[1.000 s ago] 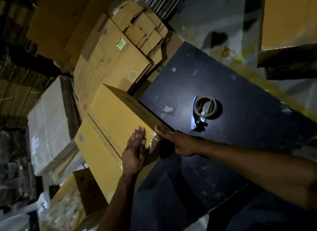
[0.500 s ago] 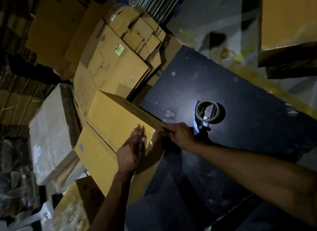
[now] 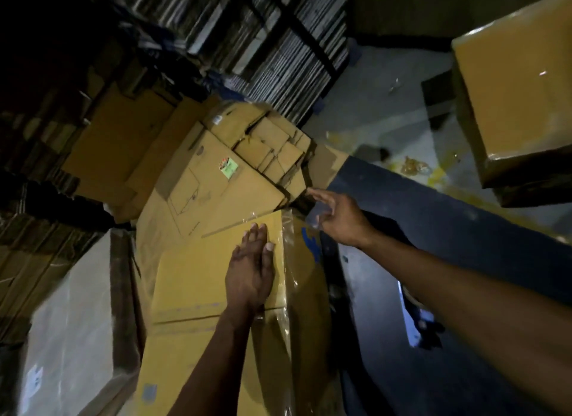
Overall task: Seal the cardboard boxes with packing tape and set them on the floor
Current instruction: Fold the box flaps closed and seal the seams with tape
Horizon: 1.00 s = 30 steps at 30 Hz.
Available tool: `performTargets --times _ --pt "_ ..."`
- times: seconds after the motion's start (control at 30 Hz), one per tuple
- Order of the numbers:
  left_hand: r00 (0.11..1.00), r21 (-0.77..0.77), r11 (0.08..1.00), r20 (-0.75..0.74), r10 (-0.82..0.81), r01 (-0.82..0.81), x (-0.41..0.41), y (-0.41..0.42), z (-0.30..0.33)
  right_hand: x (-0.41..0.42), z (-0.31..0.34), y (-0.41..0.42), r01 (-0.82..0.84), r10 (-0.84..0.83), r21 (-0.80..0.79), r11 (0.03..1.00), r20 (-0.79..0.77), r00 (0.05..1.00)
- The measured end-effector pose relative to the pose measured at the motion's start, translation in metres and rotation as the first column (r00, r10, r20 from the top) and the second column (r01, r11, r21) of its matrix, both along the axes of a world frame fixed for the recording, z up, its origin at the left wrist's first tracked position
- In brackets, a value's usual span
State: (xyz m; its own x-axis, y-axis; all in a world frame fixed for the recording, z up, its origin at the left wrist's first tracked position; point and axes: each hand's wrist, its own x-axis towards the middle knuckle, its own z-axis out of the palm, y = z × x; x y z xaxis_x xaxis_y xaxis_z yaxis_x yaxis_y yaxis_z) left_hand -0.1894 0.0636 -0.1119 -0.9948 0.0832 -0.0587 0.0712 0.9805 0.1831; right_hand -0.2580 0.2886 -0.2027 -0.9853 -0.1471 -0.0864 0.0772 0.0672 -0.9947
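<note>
A person's left hand [image 3: 252, 268] lies flat, fingers straight, on the top face of a smooth yellow-brown cardboard box [image 3: 201, 276] at the left edge of a dark table [image 3: 464, 230], its long axis running away from the camera. Clear glossy tape [image 3: 286, 261] wrinkles along the box's right edge. Beyond the far corner, the right hand [image 3: 340, 217] hovers with fingers spread, gripping nothing, before flattened cartons [image 3: 216, 168].

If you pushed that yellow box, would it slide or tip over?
The yellow box would probably slide: its broad flat face lies under the left hand. It looks stiff, not floppy. The shiny tape along its edge may feel slippery.
</note>
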Motion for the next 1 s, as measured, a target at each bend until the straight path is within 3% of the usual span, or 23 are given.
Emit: performTargets --times 0.2,0.43,0.6,0.73,0.83,0.9,1.0 --pt "0.996 0.047 0.995 -0.034 -0.082 0.083 -0.032 0.002 -0.013 -0.034 0.008 -0.029 -0.083 0.109 -0.219 0.972 0.106 0.988" --pt "0.996 0.114 0.990 -0.042 -0.079 0.084 -0.052 -0.004 -0.019 -0.019 0.005 -0.048 -0.038 0.079 -0.301 0.953 0.122 0.989" --pt "0.994 0.102 0.992 -0.085 -0.072 0.080 -0.049 0.000 -0.024 0.006 -0.014 -0.065 0.004 -0.007 -0.033 0.999 -0.080 0.997" --pt "0.993 0.089 0.994 -0.110 -0.053 0.063 -0.042 0.007 -0.030 0.023 -0.017 -0.061 -0.004 -0.002 -0.034 0.999 -0.166 0.986" --pt "0.993 0.097 0.994 -0.112 -0.048 0.059 -0.042 0.006 -0.030 0.028 -0.009 -0.045 0.073 -0.076 -0.039 0.997 -0.086 0.993" --pt "0.993 0.099 0.993 -0.111 -0.048 0.059 -0.042 0.008 -0.029 0.014 0.006 -0.038 0.156 -0.152 -0.143 0.977 0.035 0.988" --pt "0.993 0.094 0.994 -0.112 -0.044 0.055 -0.042 0.009 -0.029 -0.029 0.029 -0.037 0.143 -0.091 -0.284 0.948 0.186 0.978"
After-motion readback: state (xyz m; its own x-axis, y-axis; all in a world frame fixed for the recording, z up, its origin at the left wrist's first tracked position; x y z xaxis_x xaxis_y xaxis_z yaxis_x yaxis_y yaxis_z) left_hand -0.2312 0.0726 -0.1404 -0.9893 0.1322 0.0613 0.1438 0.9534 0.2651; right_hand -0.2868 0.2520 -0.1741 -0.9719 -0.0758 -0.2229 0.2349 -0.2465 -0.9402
